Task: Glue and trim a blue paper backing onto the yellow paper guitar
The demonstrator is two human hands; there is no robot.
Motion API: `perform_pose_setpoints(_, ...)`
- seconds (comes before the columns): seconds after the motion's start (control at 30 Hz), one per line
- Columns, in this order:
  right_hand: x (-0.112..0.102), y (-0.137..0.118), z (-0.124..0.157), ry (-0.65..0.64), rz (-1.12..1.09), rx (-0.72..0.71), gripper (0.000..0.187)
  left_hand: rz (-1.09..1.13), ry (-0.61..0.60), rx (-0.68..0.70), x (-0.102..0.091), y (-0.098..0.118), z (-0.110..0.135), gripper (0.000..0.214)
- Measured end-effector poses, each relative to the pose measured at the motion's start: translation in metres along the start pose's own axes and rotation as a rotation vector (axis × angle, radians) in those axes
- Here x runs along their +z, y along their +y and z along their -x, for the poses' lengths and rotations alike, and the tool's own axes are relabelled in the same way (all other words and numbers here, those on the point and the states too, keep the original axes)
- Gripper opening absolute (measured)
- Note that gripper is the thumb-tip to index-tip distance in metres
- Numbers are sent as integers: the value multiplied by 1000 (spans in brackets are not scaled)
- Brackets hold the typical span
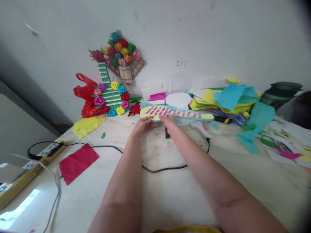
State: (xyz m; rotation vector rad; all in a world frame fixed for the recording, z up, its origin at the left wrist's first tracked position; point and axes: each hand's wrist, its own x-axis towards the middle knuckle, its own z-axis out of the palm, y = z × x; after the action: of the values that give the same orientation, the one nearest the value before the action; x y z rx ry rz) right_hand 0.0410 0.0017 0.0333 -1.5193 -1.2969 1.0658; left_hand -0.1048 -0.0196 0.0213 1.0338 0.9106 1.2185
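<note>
A long yellow guitar-shaped paper piece (pixel 176 112) with rows of purple strips and a light blue border lies across the back of the table. My left hand (pixel 145 126) grips its lower edge near the wide left end, thumb on top and fingers curled underneath. Close beside it, my right hand (pixel 168 122) is closed on the same edge near the middle. A black handle (pixel 167 133), apparently of scissors, sticks out below the right hand; the rest is mostly hidden. A white glue gun (pixel 201 129) lies just to the right, its black cord looping across the table.
A paper-flower guitar (pixel 112 95) and a flower basket (pixel 125 73) lean on the wall. A red bag (pixel 87 97), yellow paper (pixel 88 126) and crimson paper (pixel 79 163) lie left, near a power strip (pixel 36 165). Coloured paper (pixel 234 97) and a dark green jar (pixel 279 95) stand right.
</note>
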Motion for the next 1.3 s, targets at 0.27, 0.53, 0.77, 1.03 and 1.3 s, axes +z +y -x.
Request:
perform_pose_setpoints(0.27, 7, 7, 3, 52, 120, -130, 37, 27, -15, 42, -9, -7, -5, 43)
perform_pose_setpoints(0.53, 2, 2, 4, -97, 30, -85, 35, 33, 20, 24, -7, -6, -2, 44)
perform_pose_setpoints(0.77, -15, -9, 5, -206, 194, -168, 36, 22, 54, 75, -8, -8, -3, 41)
perform_pose_setpoints(1.03, -30, -12, -1, -166, 543, -432, 44, 0, 69, 67, -7, -8, -4, 41)
perform_pose_setpoints(1.3, -33, -15, 5, -341, 564, -478, 21, -28, 67, 56, -9, -10, -4, 41)
